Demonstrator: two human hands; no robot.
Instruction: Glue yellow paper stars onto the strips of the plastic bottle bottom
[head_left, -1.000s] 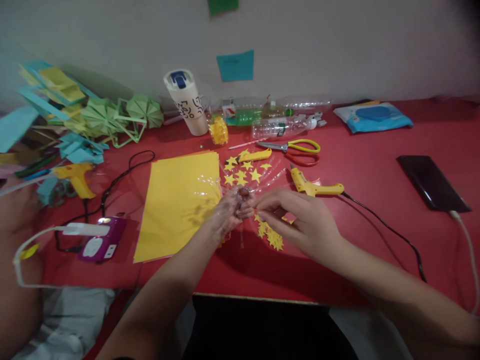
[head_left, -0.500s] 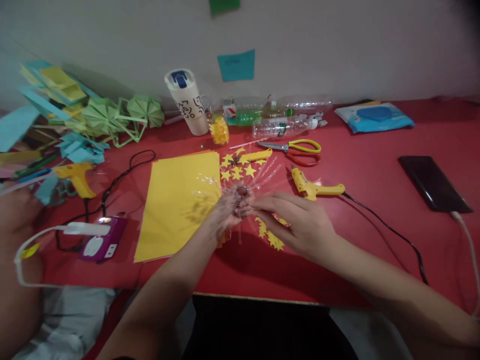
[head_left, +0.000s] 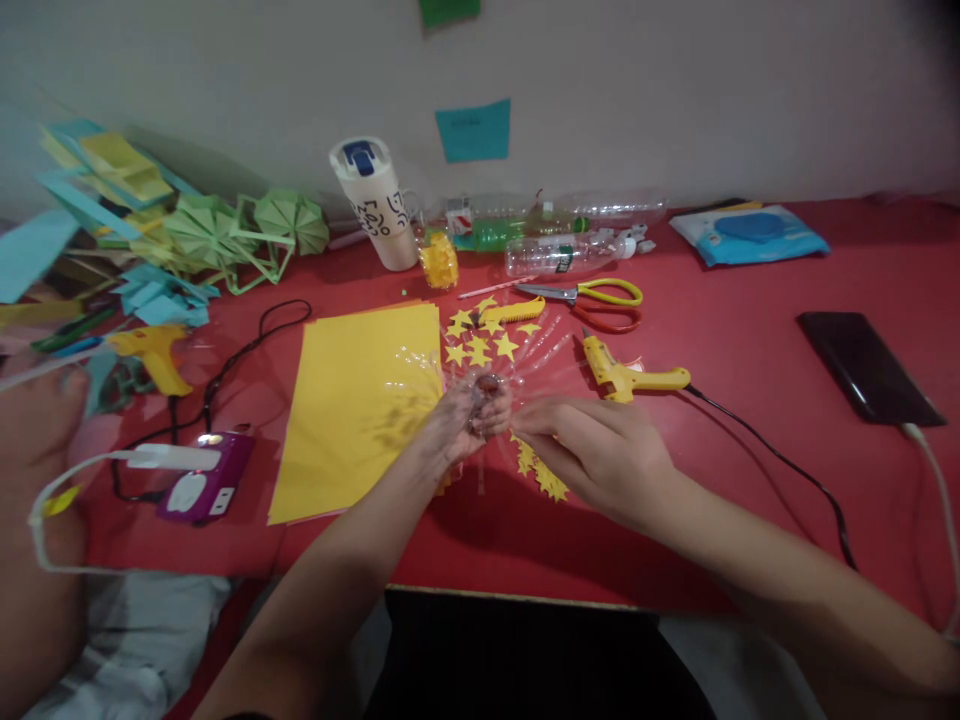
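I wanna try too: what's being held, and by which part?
The left hand holds a clear, fringed plastic piece by its middle. Whether the right hand holds anything is unclear.

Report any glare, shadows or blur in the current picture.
Head view: mottled shadow on the yellow paper; head view: bright glints along the clear strips; head view: co-worker's hand blurred at far left, upper-right corner dark.
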